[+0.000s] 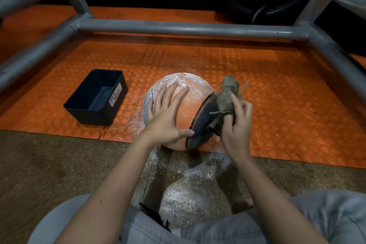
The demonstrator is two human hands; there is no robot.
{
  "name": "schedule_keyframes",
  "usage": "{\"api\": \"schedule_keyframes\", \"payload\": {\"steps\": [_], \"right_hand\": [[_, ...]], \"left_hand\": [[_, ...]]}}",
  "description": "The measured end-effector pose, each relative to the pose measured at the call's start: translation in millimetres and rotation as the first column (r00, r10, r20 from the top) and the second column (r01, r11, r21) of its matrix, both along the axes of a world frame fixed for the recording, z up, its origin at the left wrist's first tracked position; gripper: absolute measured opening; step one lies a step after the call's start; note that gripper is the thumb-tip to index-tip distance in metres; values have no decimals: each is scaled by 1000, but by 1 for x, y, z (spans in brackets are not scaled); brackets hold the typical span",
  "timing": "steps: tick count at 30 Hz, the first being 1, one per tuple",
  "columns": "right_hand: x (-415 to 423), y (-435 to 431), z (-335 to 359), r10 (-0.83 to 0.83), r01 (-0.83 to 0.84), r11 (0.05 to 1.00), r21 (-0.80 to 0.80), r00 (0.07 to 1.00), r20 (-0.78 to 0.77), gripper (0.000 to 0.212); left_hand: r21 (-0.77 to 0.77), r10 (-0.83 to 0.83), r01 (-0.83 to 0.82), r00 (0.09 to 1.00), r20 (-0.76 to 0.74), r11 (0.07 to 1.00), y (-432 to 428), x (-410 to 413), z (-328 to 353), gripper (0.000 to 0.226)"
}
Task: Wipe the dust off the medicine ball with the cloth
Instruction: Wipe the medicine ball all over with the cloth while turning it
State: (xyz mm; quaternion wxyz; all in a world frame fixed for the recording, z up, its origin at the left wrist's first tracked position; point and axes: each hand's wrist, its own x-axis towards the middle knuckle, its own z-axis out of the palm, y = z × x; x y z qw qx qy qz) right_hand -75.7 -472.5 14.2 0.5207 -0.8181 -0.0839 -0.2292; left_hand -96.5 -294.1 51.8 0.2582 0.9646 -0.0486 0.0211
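The left grip [168, 113], fingers straight, lies flat on the dusty medicine ball [196, 101]; at the ball's three o'clock the right grip [237, 123] clutches the cloth [224, 101] against it.

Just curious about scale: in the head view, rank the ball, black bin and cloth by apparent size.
1. Ball, only slightly ahead.
2. Black bin.
3. Cloth, bunched in the right hand.

Medicine ball [195, 93]: pebbled rubbery orange skin, chalky with white dust. Cloth [224, 103], coarse, frayed, matt brown weave. At nine o'clock, matt dark plastic bin [87, 112]; studded orange mat [277, 93]; smooth grey metal tubing [188, 28].
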Motion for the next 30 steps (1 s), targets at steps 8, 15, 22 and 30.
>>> {"api": "schedule_keyframes", "payload": {"steps": [8,15,22,30], "right_hand": [[13,-16,-15,-167,166,985,-39,893,-418,39],[4,-2,-26,22,-56,984,-169,980,-197,45],[8,-13,-16,-130,141,990,24,959,-253,42],[7,-12,-39,-106,47,980,-196,947,-303,42]], "left_hand": [[-4,-5,5,1000,2,1000,2,-1,-1,113],[14,-7,7,1000,4,1000,0,1,-1,113],[11,-11,11,1000,15,1000,2,0,-4,112],[-25,-88,88,996,-22,996,5,1,2,108]]}}
